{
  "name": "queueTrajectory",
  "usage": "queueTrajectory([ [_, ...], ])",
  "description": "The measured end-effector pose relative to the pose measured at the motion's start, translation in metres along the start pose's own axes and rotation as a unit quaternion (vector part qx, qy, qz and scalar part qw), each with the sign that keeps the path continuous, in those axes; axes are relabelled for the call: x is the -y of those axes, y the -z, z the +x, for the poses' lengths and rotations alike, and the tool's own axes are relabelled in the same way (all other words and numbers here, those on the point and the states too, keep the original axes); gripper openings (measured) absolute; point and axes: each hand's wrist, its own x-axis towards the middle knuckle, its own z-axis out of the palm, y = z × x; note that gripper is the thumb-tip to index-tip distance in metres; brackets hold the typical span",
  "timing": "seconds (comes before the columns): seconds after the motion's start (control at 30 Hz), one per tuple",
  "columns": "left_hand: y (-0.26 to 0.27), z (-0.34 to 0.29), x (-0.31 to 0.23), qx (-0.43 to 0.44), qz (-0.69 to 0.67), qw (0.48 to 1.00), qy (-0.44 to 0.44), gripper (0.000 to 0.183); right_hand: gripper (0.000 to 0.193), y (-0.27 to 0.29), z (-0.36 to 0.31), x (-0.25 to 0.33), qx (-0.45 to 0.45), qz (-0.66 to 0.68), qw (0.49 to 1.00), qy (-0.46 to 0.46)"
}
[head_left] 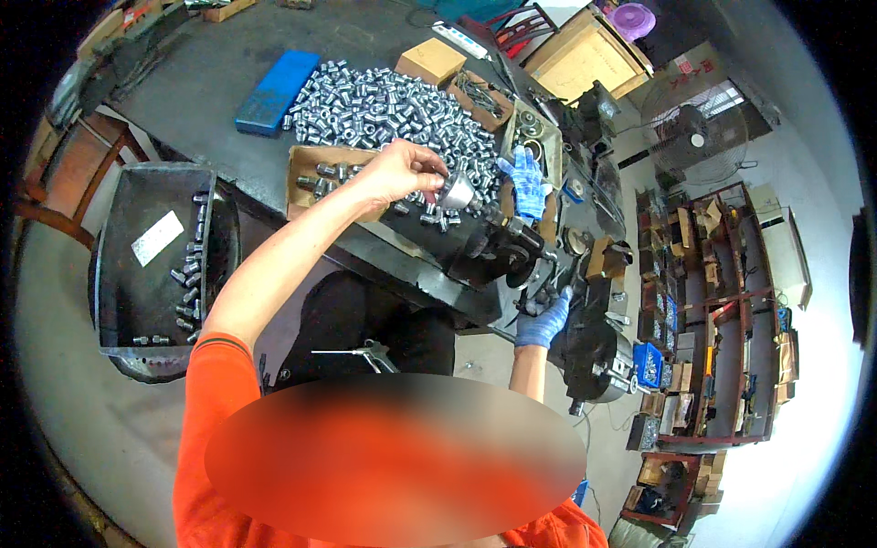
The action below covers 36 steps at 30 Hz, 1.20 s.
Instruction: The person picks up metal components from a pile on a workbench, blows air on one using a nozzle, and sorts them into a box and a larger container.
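Observation:
My bare left hand (402,173) is closed in a pinch beside the shiny cone-shaped chuck (458,190) of a small dark bench machine (498,251). Whatever sits between its fingertips is too small or hidden to name. In a blue glove, my right hand (544,324) curls at the machine's right end, against dark parts whose shape I cannot make out. Just beyond the chuck spreads a big heap of shiny metal fittings (393,110). Several more fittings lie in an open cardboard box (301,164) under my left forearm. An empty-looking blue glove (526,183) rests on the bench past the machine.
A blue box (277,91) and a brown carton (430,61) border the heap. To my left stands a black metal tray (137,301) with some fittings. Further right are another dark machine (594,356), a standing fan (699,137) and shelves (731,310). An air gun (375,356) lies near my lap.

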Motion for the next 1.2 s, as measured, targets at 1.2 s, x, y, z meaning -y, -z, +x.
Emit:
queueTrajectory([
  [1.2, -0.029, -0.002, 0.011, -0.157, 0.002, 0.987, 0.027, 0.017, 0.025, -0.01, 0.093, -0.039, 0.158, 0.028, 0.987, 0.008],
])
